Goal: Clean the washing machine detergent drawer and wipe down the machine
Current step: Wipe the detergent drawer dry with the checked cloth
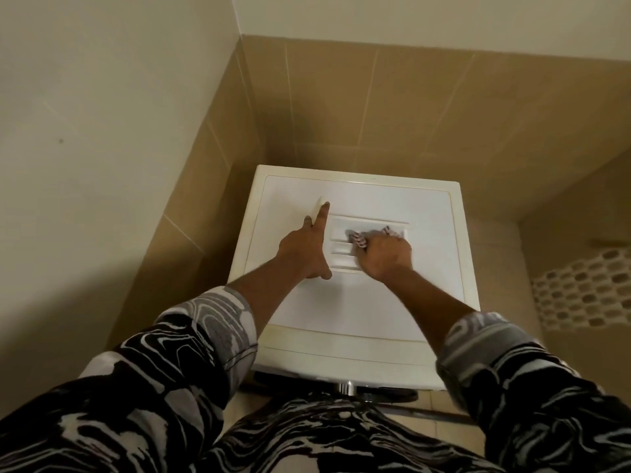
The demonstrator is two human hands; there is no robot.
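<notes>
A white washing machine (362, 308) stands in a tiled corner, seen from above. Its top has a recessed ribbed panel (341, 249) in the middle. My left hand (307, 249) rests flat on the top just left of that panel, index finger stretched straight toward the back wall. My right hand (387, 256) is curled over a small striped cloth (360, 240) and presses it onto the panel; the hand is blurred. Only the ends of the cloth stick out past my fingers. The detergent drawer is not in view.
Beige tiled walls close in behind the machine and at its left. A white perforated basket or hamper (587, 288) stands at the right. A chrome knob (346, 387) and dark front parts show below the machine's front edge. My patterned sleeves fill the lower frame.
</notes>
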